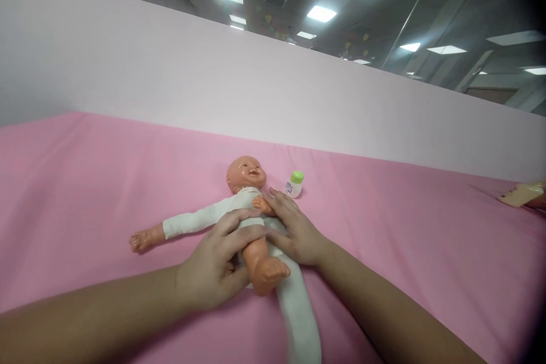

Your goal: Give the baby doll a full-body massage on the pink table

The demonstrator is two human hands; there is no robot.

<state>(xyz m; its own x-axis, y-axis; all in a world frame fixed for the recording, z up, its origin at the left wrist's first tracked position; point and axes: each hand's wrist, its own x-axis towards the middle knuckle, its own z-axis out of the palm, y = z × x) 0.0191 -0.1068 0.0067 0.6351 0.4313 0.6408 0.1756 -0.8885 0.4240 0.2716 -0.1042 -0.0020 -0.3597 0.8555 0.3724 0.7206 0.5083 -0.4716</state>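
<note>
A baby doll lies on its back with its head away from me. Its head, hands and feet are shiny plastic, and its body and limbs are white cloth. My left hand is wrapped round the doll's bent leg, just above the plastic foot. Against the other side of the body, my right hand holds the doll's folded arm, with the small plastic hand showing by my fingertips. The doll's other arm stretches out to the left. One cloth leg extends towards me.
A small clear bottle with a green cap stands beside the doll's head. The surface has a pink cover. A pale wall rises behind it, with glass above reflecting ceiling lights. At the right edge lies a partly visible cream-coloured object.
</note>
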